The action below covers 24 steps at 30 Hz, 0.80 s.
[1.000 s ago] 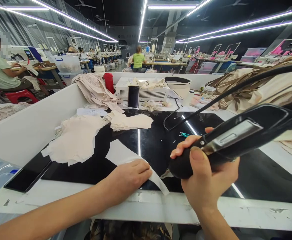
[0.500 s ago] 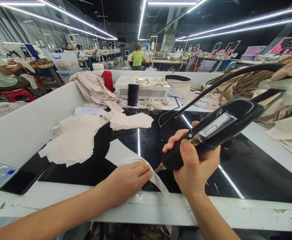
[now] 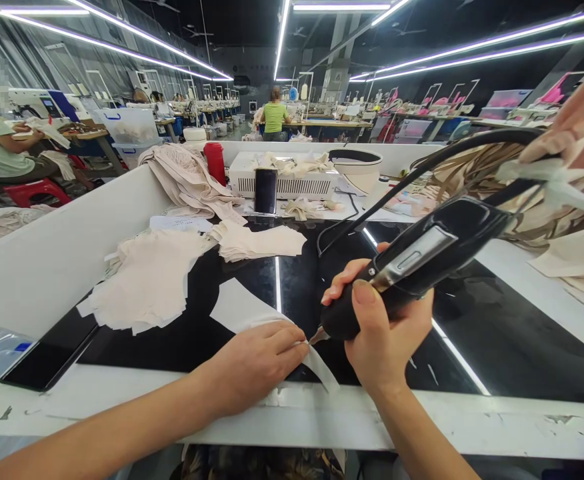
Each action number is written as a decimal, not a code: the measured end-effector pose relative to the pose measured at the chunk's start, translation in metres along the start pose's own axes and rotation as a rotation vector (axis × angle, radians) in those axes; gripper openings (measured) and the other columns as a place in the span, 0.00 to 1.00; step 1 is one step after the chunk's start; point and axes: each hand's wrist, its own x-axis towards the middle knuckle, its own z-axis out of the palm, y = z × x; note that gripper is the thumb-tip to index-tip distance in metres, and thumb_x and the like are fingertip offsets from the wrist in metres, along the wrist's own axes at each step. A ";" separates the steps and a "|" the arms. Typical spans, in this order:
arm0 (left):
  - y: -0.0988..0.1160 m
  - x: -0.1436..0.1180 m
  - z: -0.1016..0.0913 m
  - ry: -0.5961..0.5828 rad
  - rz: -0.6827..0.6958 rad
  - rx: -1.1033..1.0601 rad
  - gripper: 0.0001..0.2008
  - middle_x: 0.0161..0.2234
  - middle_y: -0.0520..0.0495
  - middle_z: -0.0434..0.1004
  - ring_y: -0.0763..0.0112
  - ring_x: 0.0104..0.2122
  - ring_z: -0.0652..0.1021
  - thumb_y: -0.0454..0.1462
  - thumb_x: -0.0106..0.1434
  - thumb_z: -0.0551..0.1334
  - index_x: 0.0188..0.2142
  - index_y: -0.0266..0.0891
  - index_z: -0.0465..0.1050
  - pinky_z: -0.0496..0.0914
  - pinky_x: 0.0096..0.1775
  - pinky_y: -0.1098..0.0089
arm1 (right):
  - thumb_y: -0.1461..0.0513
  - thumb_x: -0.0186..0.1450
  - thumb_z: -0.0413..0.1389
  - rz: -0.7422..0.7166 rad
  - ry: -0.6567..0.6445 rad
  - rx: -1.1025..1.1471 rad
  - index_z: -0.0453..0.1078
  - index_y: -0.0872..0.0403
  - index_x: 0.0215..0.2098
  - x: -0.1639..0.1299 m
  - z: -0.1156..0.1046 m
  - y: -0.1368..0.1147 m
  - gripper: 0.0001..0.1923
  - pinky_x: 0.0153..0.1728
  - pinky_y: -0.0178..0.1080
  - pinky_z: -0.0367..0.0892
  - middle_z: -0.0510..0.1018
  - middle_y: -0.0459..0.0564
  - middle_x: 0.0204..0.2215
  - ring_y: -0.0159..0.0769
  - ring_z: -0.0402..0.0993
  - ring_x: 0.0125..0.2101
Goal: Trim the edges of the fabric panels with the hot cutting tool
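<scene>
**Thin fabric pinned flat, cutter tip at its edge**

The pale fabric piece (image 3: 245,308) lies on the glossy black tabletop (image 3: 497,333), close to the near white edge of the bench; it looks thin, light and limp — the kind of thing that would slide or bunch on a slick surface unless pressed down, so it is best held flat from above near the edge being worked rather than pinched up. The left hand (image 3: 252,360) does just that; its fingers lie together, flattened on the near curved strip of the piece, fingertips (image 3: 292,337) right at the fabric's edge. The right hand (image 3: 379,333) is wrapped tight round the black handheld cutter (image 3: 412,270), thumb on top, fingers curled beneath; the tool seems rigid and fairly hefty, with a cable (image 3: 422,177) arching off to the right. Its small metal tip (image 3: 318,335) touches, or all but touches, the fabric just beside the left fingertips — whether it bites the cloth I cannot tell.

More cut pieces (image 3: 147,280) are stacked well to the left; a phone (image 3: 265,190) stands upright farther back; another person's hand (image 3: 572,127) shows at the upper right.
</scene>
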 end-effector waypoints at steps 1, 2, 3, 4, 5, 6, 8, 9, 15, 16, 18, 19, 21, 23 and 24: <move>0.001 0.001 0.001 -0.006 -0.009 -0.017 0.13 0.49 0.40 0.84 0.58 0.50 0.85 0.29 0.85 0.52 0.54 0.31 0.77 0.84 0.55 0.61 | 0.54 0.68 0.76 -0.001 0.000 0.000 0.73 0.46 0.46 0.000 0.000 0.000 0.18 0.26 0.35 0.78 0.84 0.39 0.33 0.30 0.79 0.24; 0.002 0.002 0.002 -0.012 -0.015 -0.031 0.12 0.49 0.40 0.84 0.58 0.49 0.85 0.29 0.84 0.53 0.54 0.32 0.77 0.84 0.54 0.60 | 0.54 0.68 0.76 0.000 -0.001 0.001 0.73 0.46 0.46 0.000 0.000 0.000 0.18 0.26 0.35 0.78 0.84 0.39 0.33 0.30 0.79 0.24; 0.003 0.003 0.003 -0.018 -0.019 -0.040 0.11 0.48 0.40 0.83 0.57 0.49 0.85 0.30 0.84 0.54 0.53 0.33 0.77 0.85 0.53 0.59 | 0.54 0.68 0.76 0.001 -0.001 0.002 0.73 0.46 0.46 0.000 0.000 0.000 0.18 0.26 0.35 0.79 0.84 0.39 0.33 0.30 0.79 0.24; 0.003 0.003 0.004 -0.023 -0.023 -0.046 0.11 0.48 0.40 0.83 0.57 0.48 0.85 0.31 0.85 0.55 0.53 0.33 0.77 0.85 0.52 0.58 | 0.54 0.68 0.76 0.002 -0.001 0.003 0.73 0.46 0.46 -0.001 0.000 0.000 0.18 0.26 0.35 0.79 0.84 0.38 0.33 0.30 0.79 0.24; 0.004 0.003 0.005 -0.028 -0.028 -0.050 0.11 0.48 0.40 0.83 0.56 0.48 0.85 0.33 0.85 0.55 0.52 0.34 0.77 0.85 0.52 0.57 | 0.54 0.68 0.76 0.003 0.000 0.004 0.73 0.46 0.46 -0.001 0.000 -0.001 0.19 0.25 0.35 0.79 0.84 0.38 0.33 0.30 0.79 0.24; 0.004 0.003 0.006 -0.034 -0.033 -0.053 0.11 0.48 0.40 0.83 0.56 0.48 0.85 0.34 0.86 0.55 0.52 0.34 0.77 0.85 0.51 0.57 | 0.54 0.68 0.76 0.004 0.001 0.006 0.73 0.46 0.47 -0.001 0.000 -0.001 0.19 0.25 0.35 0.79 0.84 0.38 0.33 0.29 0.79 0.24; 0.004 0.001 0.007 -0.049 -0.037 -0.054 0.11 0.48 0.41 0.82 0.56 0.46 0.85 0.36 0.86 0.56 0.52 0.34 0.77 0.86 0.50 0.56 | 0.53 0.67 0.77 0.004 0.004 0.009 0.73 0.46 0.47 -0.001 0.001 -0.002 0.19 0.25 0.34 0.79 0.84 0.37 0.33 0.29 0.79 0.23; 0.004 0.000 0.007 -0.054 -0.037 -0.054 0.10 0.47 0.41 0.82 0.56 0.46 0.84 0.35 0.86 0.56 0.52 0.34 0.77 0.86 0.50 0.56 | 0.53 0.67 0.77 0.004 0.006 0.009 0.73 0.45 0.47 0.000 0.001 -0.002 0.20 0.25 0.34 0.78 0.84 0.37 0.33 0.29 0.78 0.23; 0.004 -0.005 0.007 -0.037 -0.045 -0.052 0.09 0.49 0.41 0.82 0.56 0.48 0.85 0.34 0.85 0.57 0.54 0.35 0.75 0.85 0.51 0.58 | 0.53 0.67 0.77 0.002 0.011 0.000 0.73 0.46 0.47 0.000 0.001 0.000 0.20 0.26 0.35 0.79 0.84 0.37 0.33 0.29 0.78 0.23; 0.004 -0.005 0.007 -0.034 -0.050 -0.052 0.09 0.49 0.41 0.82 0.56 0.48 0.85 0.35 0.85 0.57 0.54 0.35 0.75 0.85 0.51 0.58 | 0.53 0.67 0.77 0.006 0.011 0.000 0.72 0.46 0.47 0.001 0.001 0.000 0.20 0.26 0.35 0.79 0.84 0.37 0.33 0.29 0.78 0.23; 0.005 -0.005 0.008 -0.021 -0.058 -0.046 0.08 0.49 0.42 0.82 0.56 0.48 0.85 0.35 0.85 0.57 0.54 0.36 0.75 0.85 0.51 0.58 | 0.53 0.67 0.77 0.014 0.013 -0.008 0.72 0.46 0.46 0.001 0.001 -0.001 0.20 0.26 0.36 0.79 0.84 0.38 0.33 0.29 0.79 0.23; 0.005 -0.006 0.008 -0.015 -0.059 -0.041 0.09 0.49 0.42 0.81 0.57 0.47 0.85 0.35 0.85 0.56 0.54 0.36 0.75 0.85 0.50 0.59 | 0.53 0.66 0.77 0.015 0.018 -0.014 0.72 0.47 0.46 0.002 0.000 -0.003 0.21 0.25 0.36 0.79 0.84 0.38 0.33 0.30 0.79 0.23; 0.006 -0.005 0.008 -0.006 -0.056 -0.027 0.09 0.49 0.41 0.82 0.58 0.47 0.85 0.35 0.86 0.55 0.53 0.36 0.75 0.85 0.50 0.60 | 0.52 0.65 0.77 0.009 0.034 -0.027 0.72 0.47 0.48 0.004 -0.001 -0.006 0.22 0.24 0.36 0.79 0.84 0.38 0.32 0.31 0.79 0.23; 0.006 -0.005 0.008 -0.003 -0.050 -0.015 0.10 0.48 0.41 0.82 0.59 0.47 0.84 0.34 0.86 0.55 0.54 0.36 0.75 0.84 0.50 0.62 | 0.52 0.65 0.77 0.003 0.049 -0.035 0.73 0.47 0.51 0.005 -0.002 -0.008 0.24 0.24 0.37 0.79 0.83 0.38 0.31 0.31 0.78 0.23; 0.006 -0.005 0.008 -0.005 -0.051 -0.011 0.10 0.48 0.41 0.82 0.59 0.47 0.84 0.34 0.86 0.54 0.54 0.36 0.75 0.84 0.50 0.62 | 0.52 0.65 0.77 0.004 0.049 -0.036 0.73 0.47 0.52 0.005 -0.002 -0.009 0.24 0.24 0.37 0.79 0.83 0.38 0.31 0.31 0.78 0.23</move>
